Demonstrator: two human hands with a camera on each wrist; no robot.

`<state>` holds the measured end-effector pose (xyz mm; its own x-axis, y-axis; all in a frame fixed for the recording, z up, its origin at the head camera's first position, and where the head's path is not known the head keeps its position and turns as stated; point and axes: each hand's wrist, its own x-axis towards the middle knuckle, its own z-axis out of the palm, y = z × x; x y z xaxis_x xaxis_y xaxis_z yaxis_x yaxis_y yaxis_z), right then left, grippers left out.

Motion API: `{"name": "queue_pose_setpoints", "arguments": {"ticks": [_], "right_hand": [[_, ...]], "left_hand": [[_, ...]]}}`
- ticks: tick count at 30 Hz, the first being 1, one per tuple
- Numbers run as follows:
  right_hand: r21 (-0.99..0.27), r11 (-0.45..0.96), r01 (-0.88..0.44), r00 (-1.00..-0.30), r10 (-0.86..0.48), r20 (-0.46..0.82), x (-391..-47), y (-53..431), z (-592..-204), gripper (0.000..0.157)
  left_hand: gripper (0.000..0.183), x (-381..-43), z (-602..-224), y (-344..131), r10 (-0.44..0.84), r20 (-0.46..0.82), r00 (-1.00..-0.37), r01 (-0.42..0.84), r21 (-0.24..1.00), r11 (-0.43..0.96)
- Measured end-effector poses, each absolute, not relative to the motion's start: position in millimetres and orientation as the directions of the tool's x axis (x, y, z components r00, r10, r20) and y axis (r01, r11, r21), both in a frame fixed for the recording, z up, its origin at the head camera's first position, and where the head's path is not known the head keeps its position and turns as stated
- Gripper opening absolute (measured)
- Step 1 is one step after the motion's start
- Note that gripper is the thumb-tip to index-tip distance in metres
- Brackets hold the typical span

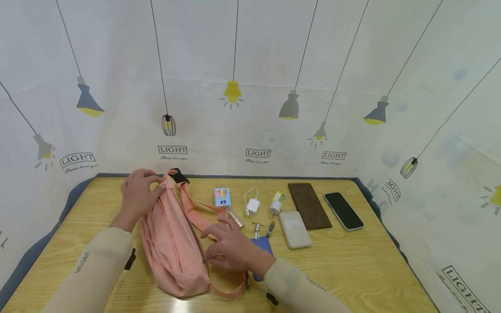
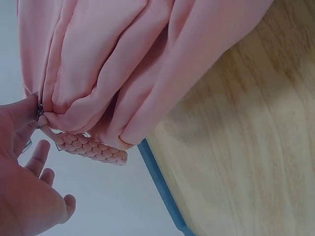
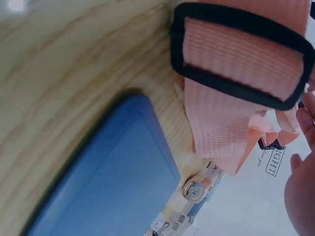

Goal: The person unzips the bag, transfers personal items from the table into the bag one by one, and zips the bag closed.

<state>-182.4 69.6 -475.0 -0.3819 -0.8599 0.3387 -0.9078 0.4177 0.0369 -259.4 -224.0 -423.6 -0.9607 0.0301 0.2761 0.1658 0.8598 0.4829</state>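
A pink fabric bag [image 1: 172, 243] stands on the table, slumped, with creased sides. My left hand [image 1: 141, 191] is at its far top end, pinching the zipper there between thumb and finger. A braided pink zipper pull [image 2: 93, 149] hangs just below those fingertips. My right hand [image 1: 232, 245] is at the bag's near right side, its bent fingers and thumb gripping the edge. The pink strap [image 1: 199, 217] loops out to the right, with a black slider buckle [image 3: 241, 54] on its near part. Under my right wrist lies a blue flat case [image 1: 263, 246], partly hidden.
Right of the bag lie a small tissue pack [image 1: 222, 198], a white charger with cable [image 1: 253, 206], another white plug [image 1: 275, 207], and a white power bank [image 1: 295, 230]. Beyond are a brown flat cover [image 1: 310, 205] and a phone [image 1: 344, 211]. Printed curtains surround the table.
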Motion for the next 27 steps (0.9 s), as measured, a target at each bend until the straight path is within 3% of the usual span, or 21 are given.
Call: {"name": "queue_pose_setpoints", "arguments": {"ticks": [4,9,14,27], "right_hand": [[-0.067,0.465,-0.883,-0.459,-0.826,0.328,-185,68,-473,0.012],[-0.151,0.63,-0.762,-0.635,-0.682,0.363,-191,58,-467,0.019],[-0.193,0.755,-0.627,-0.772,-0.567,0.287,-195,44,-463,0.032],[-0.271,0.733,-0.623,-0.779,-0.554,0.294,-198,39,-468,0.022]], "left_hand": [[0.025,-259,-422,-218,0.053,0.298,-0.953,0.198,0.481,0.854],[0.023,-257,-420,-209,0.082,0.325,-0.942,0.242,0.486,0.84],[0.022,-257,-421,-197,0.101,0.347,-0.932,0.273,0.494,0.825],[0.022,-258,-422,-176,0.118,0.344,-0.931,0.285,0.486,0.826]]}}
